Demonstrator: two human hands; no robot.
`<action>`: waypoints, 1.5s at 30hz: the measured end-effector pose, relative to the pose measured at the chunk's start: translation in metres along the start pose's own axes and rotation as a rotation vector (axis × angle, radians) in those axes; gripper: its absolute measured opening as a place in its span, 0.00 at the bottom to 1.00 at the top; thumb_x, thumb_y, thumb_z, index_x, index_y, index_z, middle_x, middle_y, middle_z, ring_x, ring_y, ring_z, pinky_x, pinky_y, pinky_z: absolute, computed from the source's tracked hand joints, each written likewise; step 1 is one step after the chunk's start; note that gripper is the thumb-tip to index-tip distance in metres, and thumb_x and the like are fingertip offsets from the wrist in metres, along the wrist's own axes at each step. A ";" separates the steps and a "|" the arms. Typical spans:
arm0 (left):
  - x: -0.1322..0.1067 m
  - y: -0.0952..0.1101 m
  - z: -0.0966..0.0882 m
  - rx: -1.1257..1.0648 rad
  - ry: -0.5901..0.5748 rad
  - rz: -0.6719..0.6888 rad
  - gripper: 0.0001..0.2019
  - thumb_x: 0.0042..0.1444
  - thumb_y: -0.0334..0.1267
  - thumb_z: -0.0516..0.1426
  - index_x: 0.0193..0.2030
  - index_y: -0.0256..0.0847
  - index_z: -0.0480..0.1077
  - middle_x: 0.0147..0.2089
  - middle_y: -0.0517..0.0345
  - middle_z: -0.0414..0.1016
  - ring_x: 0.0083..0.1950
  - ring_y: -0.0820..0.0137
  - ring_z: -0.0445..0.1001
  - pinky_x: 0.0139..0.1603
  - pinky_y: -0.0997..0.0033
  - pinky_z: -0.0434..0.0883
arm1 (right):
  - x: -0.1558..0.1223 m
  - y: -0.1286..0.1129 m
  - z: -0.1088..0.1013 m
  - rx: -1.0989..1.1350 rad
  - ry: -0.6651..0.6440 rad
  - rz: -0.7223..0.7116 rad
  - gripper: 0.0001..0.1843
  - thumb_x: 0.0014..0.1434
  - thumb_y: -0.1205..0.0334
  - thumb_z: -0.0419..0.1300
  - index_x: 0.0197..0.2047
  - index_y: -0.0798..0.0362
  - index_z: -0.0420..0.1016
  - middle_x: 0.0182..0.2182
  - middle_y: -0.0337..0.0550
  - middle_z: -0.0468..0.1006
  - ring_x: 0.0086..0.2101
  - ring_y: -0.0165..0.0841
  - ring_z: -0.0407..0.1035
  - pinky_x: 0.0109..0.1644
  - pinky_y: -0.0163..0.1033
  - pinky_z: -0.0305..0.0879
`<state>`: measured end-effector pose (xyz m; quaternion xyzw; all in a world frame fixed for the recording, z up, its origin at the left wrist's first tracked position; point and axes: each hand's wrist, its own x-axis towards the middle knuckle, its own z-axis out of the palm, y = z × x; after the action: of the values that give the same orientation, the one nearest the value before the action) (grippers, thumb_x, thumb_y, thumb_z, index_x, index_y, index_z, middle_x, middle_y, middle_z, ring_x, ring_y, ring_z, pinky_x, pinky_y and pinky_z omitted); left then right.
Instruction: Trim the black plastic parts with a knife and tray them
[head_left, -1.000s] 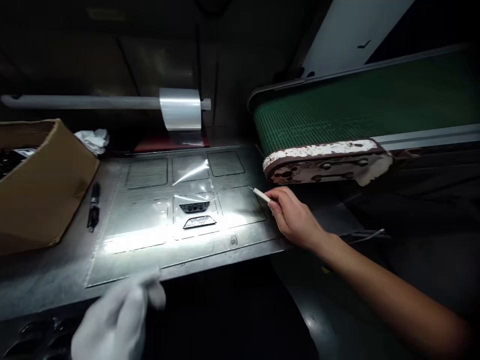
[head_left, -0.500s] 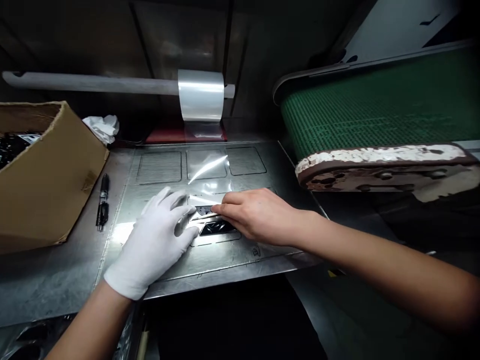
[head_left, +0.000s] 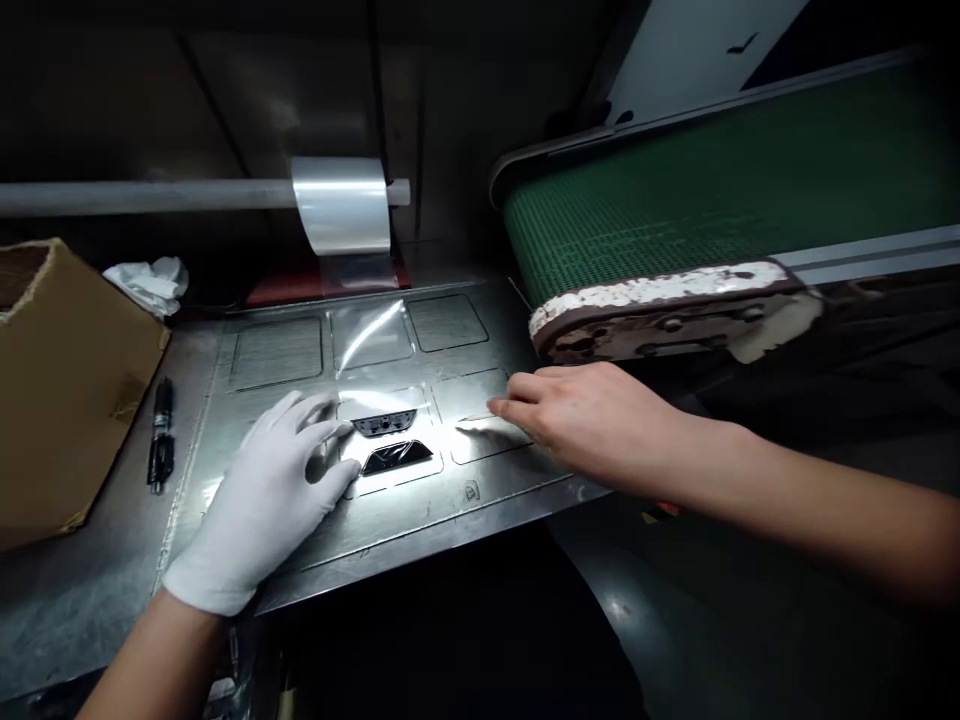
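My left hand (head_left: 274, 495), in a white glove, rests on the metal plate (head_left: 277, 405) with its fingers apart. Its index finger and thumb tips lie at the left ends of two small black plastic parts: an upper one (head_left: 384, 423) with molded detail and a lower glossy one (head_left: 396, 457). Clear film (head_left: 371, 340) runs over the plate around them. Bare and closed, my right hand (head_left: 577, 410) pinches a thin, pointed, blade-like tool (head_left: 480, 421) just right of the parts. Its handle is hidden in my fingers.
A roll of clear film (head_left: 343, 205) hangs on a bar behind the plate. On the right, a green conveyor belt (head_left: 675, 200) overhangs the bench. A cardboard box (head_left: 67, 400), a crumpled white cloth (head_left: 150, 285) and black pens (head_left: 160, 440) are on the left.
My right hand has drawn away to the right from the black parts, uncovering them and the pointed tool. The left hand keeps its place beside them. The camera view has turned rightward.
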<state>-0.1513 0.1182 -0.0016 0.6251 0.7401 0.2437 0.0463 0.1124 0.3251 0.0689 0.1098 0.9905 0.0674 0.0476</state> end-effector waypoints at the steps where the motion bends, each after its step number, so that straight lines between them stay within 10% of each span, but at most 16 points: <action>1: -0.001 0.001 -0.001 -0.003 0.012 0.006 0.13 0.64 0.46 0.60 0.52 0.45 0.75 0.64 0.46 0.71 0.65 0.49 0.67 0.66 0.46 0.67 | -0.010 0.002 0.002 -0.011 0.006 0.039 0.24 0.58 0.78 0.54 0.52 0.50 0.81 0.36 0.47 0.79 0.31 0.35 0.69 0.28 0.41 0.47; 5: -0.005 0.017 -0.005 0.047 0.062 0.112 0.12 0.65 0.42 0.59 0.52 0.44 0.76 0.54 0.46 0.76 0.57 0.51 0.72 0.59 0.50 0.69 | -0.031 -0.001 0.031 0.040 0.116 0.211 0.30 0.63 0.77 0.51 0.66 0.56 0.71 0.48 0.55 0.77 0.43 0.42 0.71 0.36 0.42 0.63; 10: 0.003 0.047 0.002 0.214 -0.144 0.234 0.15 0.67 0.33 0.52 0.53 0.45 0.77 0.43 0.46 0.80 0.44 0.53 0.75 0.48 0.52 0.70 | -0.025 -0.022 0.086 0.293 0.348 0.314 0.29 0.63 0.78 0.50 0.66 0.62 0.70 0.55 0.59 0.75 0.51 0.45 0.67 0.54 0.49 0.69; 15: -0.007 0.063 0.005 0.198 -0.022 0.184 0.12 0.61 0.29 0.53 0.39 0.43 0.79 0.38 0.45 0.79 0.43 0.52 0.76 0.50 0.50 0.72 | -0.031 -0.025 0.100 0.445 0.572 0.319 0.20 0.69 0.68 0.53 0.60 0.59 0.76 0.51 0.57 0.78 0.51 0.45 0.69 0.57 0.52 0.68; 20: -0.073 0.081 0.007 -0.093 0.433 0.072 0.05 0.62 0.35 0.63 0.44 0.46 0.79 0.65 0.46 0.70 0.68 0.47 0.66 0.67 0.40 0.66 | -0.043 -0.062 0.086 0.797 0.743 0.271 0.16 0.70 0.58 0.56 0.56 0.55 0.77 0.50 0.54 0.77 0.53 0.45 0.69 0.60 0.54 0.66; 24: -0.135 0.091 0.032 -0.162 0.687 -0.047 0.16 0.58 0.28 0.66 0.50 0.52 0.81 0.62 0.51 0.69 0.64 0.52 0.70 0.63 0.46 0.70 | -0.039 -0.159 0.082 1.749 0.232 0.168 0.19 0.70 0.46 0.57 0.52 0.51 0.75 0.41 0.45 0.80 0.35 0.32 0.73 0.37 0.38 0.70; 28: -0.199 0.089 0.059 -0.060 0.665 -0.298 0.15 0.58 0.30 0.67 0.48 0.57 0.83 0.52 0.54 0.73 0.59 0.55 0.72 0.60 0.51 0.69 | -0.028 -0.245 0.103 2.217 -0.247 0.209 0.27 0.55 0.40 0.71 0.44 0.53 0.72 0.29 0.35 0.74 0.26 0.27 0.66 0.25 0.31 0.59; 32: -0.266 0.097 0.078 -0.524 0.509 -0.865 0.15 0.66 0.39 0.61 0.59 0.51 0.76 0.51 0.55 0.79 0.52 0.61 0.77 0.56 0.59 0.73 | -0.026 -0.286 0.139 2.031 -0.360 0.230 0.22 0.56 0.44 0.71 0.40 0.54 0.76 0.29 0.36 0.74 0.28 0.27 0.66 0.32 0.33 0.61; 37: -0.323 0.087 0.108 -0.874 0.455 -1.260 0.13 0.61 0.44 0.66 0.31 0.38 0.76 0.28 0.60 0.75 0.31 0.68 0.75 0.35 0.68 0.73 | -0.022 -0.307 0.172 1.445 -0.461 -0.056 0.14 0.67 0.49 0.61 0.42 0.50 0.81 0.36 0.42 0.80 0.36 0.34 0.73 0.41 0.39 0.66; 45: -0.351 -0.053 0.119 -0.825 0.742 -1.641 0.12 0.68 0.44 0.60 0.50 0.36 0.73 0.44 0.54 0.77 0.39 0.67 0.78 0.39 0.64 0.79 | -0.012 -0.292 0.193 1.145 -0.518 -0.133 0.17 0.73 0.50 0.51 0.50 0.47 0.78 0.47 0.43 0.81 0.46 0.38 0.76 0.52 0.44 0.69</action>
<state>-0.0794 -0.1833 -0.2110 -0.2624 0.7685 0.5551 0.1800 0.0835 0.0640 -0.1625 0.0690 0.8306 -0.5054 0.2234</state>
